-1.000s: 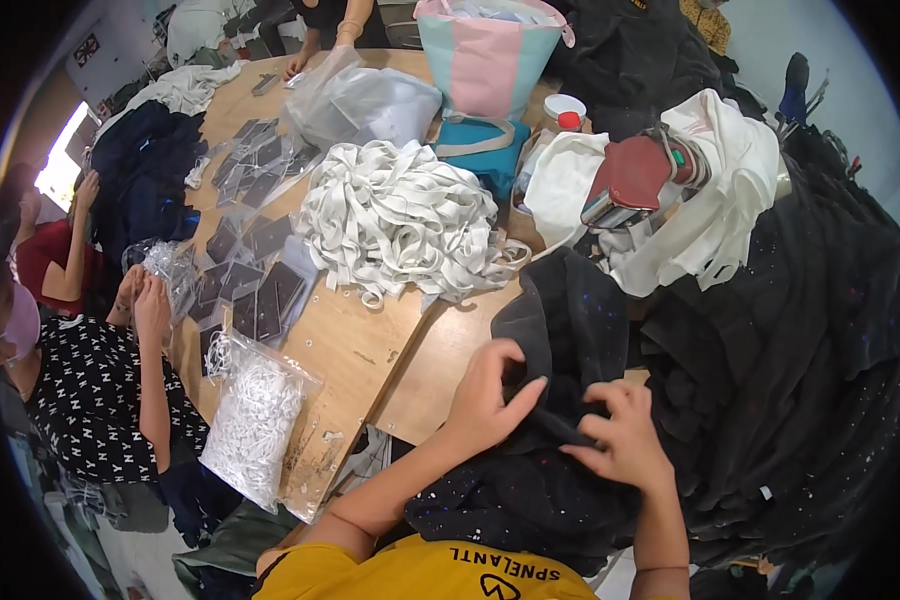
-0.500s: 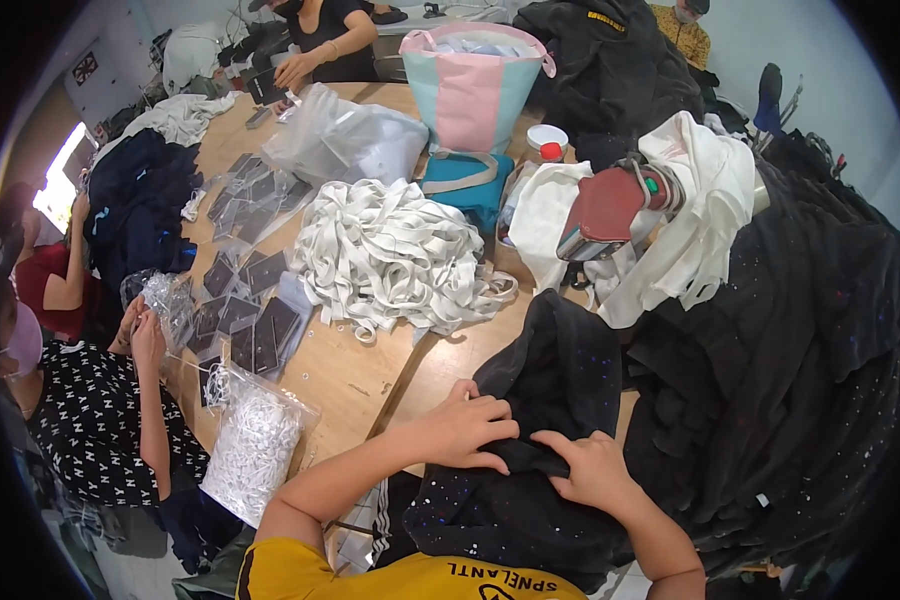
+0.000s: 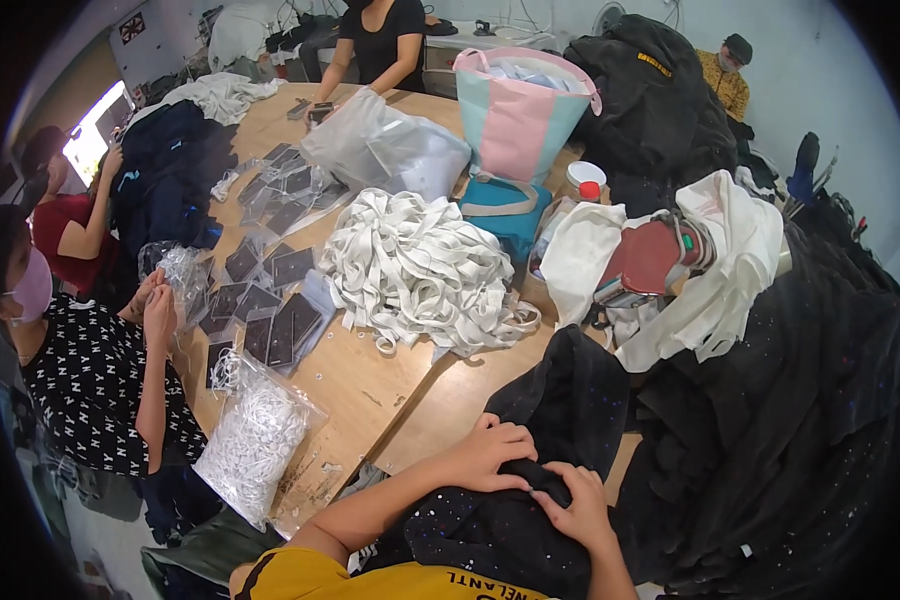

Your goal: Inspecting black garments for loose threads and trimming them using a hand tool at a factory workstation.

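A black garment [image 3: 560, 385] with small white and coloured specks lies over the near table edge and my lap. My left hand [image 3: 492, 455] is closed on its cloth, fingers bent over a fold and thumb pointing right. Close beside it, my right hand [image 3: 576, 505] grips the same fold, its thumb and fingers pressed into the cloth. The fold bunches up between the two hands, and the thumb tips nearly meet. Some of my fingertips are hidden in the fabric.
A heap of white straps [image 3: 420, 265] lies ahead, with a bag of white cords [image 3: 255, 430] at left. A red-brown machine [image 3: 645, 262] under white cloth stands right of it. Dark garments [image 3: 770, 420] pile up at right. A co-worker [image 3: 90, 390] handles clear plastic at left.
My hands have come closer together, and the cloth between them is more bunched. The whole view has shifted, so the table things appear farther right and lower.
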Motion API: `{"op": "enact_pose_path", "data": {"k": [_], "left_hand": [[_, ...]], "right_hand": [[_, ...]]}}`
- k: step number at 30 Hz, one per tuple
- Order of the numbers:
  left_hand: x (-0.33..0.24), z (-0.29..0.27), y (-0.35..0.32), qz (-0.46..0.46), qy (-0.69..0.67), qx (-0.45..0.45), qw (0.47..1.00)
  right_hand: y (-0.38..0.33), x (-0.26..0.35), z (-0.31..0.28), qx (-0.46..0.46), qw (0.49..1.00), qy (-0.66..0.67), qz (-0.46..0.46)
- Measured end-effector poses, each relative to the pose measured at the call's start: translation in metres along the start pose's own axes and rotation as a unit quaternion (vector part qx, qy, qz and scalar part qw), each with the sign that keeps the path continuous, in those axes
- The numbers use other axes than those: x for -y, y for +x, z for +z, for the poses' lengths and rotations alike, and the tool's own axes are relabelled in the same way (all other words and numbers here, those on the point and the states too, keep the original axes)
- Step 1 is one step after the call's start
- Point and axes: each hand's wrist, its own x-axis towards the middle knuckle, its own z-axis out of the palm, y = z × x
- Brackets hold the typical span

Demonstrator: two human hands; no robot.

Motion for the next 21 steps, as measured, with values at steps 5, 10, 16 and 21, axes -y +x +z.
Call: {"op": "enact_pose_path", "data": {"k": [5, 10, 16, 21], "left_hand": [[0.026, 0.032, 0.000, 0.015, -0.038, -0.214, 0.976], [0.041, 0.046, 0.006, 0.021, 0.021, -0.293, 0.956], [0.032, 0.032, 0.002, 0.013, 0.014, -0.256, 0.967], [0.011, -0.031, -0.011, -0.033, -0.198, -0.165, 0.966]], "right_hand": [[0.008, -0.015, 0.018, -0.046, 0.989, 0.108, 0.094], [0.022, -0.026, 0.023, -0.029, 0.987, 0.119, 0.106], [0.016, -0.032, 0.031, -0.035, 0.983, 0.136, 0.119], [0.010, -0.037, 0.028, -0.030, 0.974, 0.162, 0.154]]}}
